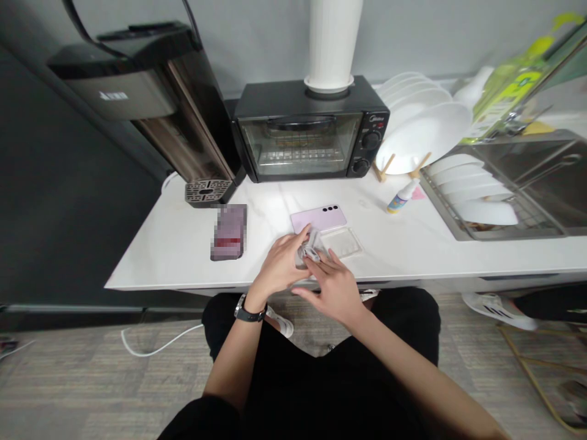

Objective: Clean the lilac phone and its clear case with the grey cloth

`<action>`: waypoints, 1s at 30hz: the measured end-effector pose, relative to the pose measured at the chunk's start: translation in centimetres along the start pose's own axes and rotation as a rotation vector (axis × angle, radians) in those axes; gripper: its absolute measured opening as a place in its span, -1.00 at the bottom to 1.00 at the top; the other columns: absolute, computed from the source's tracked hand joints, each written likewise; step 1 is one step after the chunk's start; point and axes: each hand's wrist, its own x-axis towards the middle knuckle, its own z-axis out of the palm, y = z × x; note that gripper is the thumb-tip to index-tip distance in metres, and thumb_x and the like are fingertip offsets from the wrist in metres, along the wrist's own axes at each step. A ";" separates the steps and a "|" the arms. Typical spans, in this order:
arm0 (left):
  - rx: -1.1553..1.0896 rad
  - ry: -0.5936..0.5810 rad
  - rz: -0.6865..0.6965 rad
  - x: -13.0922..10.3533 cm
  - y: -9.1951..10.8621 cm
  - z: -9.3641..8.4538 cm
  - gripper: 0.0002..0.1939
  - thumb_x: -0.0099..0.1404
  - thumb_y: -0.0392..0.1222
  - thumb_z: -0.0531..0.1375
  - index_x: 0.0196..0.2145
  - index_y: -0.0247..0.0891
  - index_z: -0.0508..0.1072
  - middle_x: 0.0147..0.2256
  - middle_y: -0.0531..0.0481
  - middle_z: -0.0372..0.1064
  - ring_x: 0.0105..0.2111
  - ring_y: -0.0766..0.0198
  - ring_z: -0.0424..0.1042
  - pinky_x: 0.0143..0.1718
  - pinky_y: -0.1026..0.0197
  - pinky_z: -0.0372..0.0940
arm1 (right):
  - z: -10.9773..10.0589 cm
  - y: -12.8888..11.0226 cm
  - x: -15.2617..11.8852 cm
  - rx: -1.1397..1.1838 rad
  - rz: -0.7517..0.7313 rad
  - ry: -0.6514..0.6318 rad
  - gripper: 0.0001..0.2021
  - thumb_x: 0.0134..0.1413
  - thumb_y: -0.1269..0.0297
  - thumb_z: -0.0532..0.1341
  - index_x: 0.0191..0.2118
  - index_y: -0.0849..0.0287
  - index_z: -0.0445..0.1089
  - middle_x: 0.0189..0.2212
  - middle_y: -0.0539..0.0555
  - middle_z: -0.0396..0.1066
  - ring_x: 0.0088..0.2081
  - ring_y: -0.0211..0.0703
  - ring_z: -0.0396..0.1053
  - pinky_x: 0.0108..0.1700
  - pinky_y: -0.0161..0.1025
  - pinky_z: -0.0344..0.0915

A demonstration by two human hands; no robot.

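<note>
A crumpled light grey cloth [310, 242] is bunched between my two hands at the front edge of the white counter. My left hand [280, 261], with a dark watch on the wrist, curls round the cloth from the left. From the right, the fingers of my right hand [337, 286] press on the cloth, its thumb held apart. Just behind lies a lilac phone [318, 220], face down with its camera lenses up. A clear phone case [346, 242] rests flat beside it, close to my right fingertips. Whatever is under the cloth is hidden.
A toaster oven [300, 143] stands behind, a tall drink dispenser [183, 122] left. A blurred-out purple item [229, 232] lies at left. Toward the right are a small spray bottle [400, 198], white plates [424, 137] and a sink [543, 183]. Another person's shoe [498, 310] shows below.
</note>
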 end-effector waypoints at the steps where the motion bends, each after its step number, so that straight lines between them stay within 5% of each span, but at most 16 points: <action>1: 0.001 0.003 -0.009 0.0 0.0 0.0 -0.22 -0.09 -0.14 0.12 0.02 -0.12 -0.27 -0.12 0.03 0.12 -0.13 0.22 0.09 -0.09 0.16 -0.02 | -0.2 0.1 -0.3 0.012 -0.009 -0.011 -0.57 -0.13 0.02 -0.09 -0.12 0.12 0.09 -0.21 0.03 0.23 -0.04 -0.17 -0.02 0.01 -0.11 -0.12; 12: -0.037 -0.001 -0.002 -0.1 0.0 -0.4 -0.22 -0.08 -0.13 0.11 0.01 -0.09 -0.28 -0.08 0.14 0.08 -0.10 0.23 0.05 -0.05 0.15 -0.07 | -1.5 5.8 -0.8 -0.112 0.136 -0.042 -0.66 -0.05 0.14 -0.11 -0.12 0.08 0.08 -0.19 0.02 0.21 -0.08 -0.22 0.05 0.05 -0.13 -0.30; 23: 0.034 -0.046 -0.058 0.2 0.3 -0.3 -0.20 -0.13 -0.19 0.13 0.02 -0.18 -0.25 -0.09 0.03 0.08 -0.12 0.22 0.08 -0.08 0.20 -0.03 | 0.5 -0.5 0.4 -0.008 0.017 -0.026 -0.51 -0.13 -0.01 -0.13 -0.10 0.19 0.07 -0.19 0.09 0.20 -0.02 -0.15 -0.07 0.04 -0.12 -0.21; 30: -0.025 -0.019 -0.037 0.0 0.5 -0.5 -0.20 -0.10 -0.14 0.13 0.01 -0.09 -0.28 -0.08 0.13 0.08 -0.10 0.21 0.05 -0.06 0.14 -0.06 | -1.9 4.6 -1.5 -0.045 0.048 -0.041 -0.65 -0.09 0.10 -0.09 -0.12 0.04 0.09 -0.19 0.00 0.21 -0.07 -0.19 0.04 0.04 -0.08 -0.23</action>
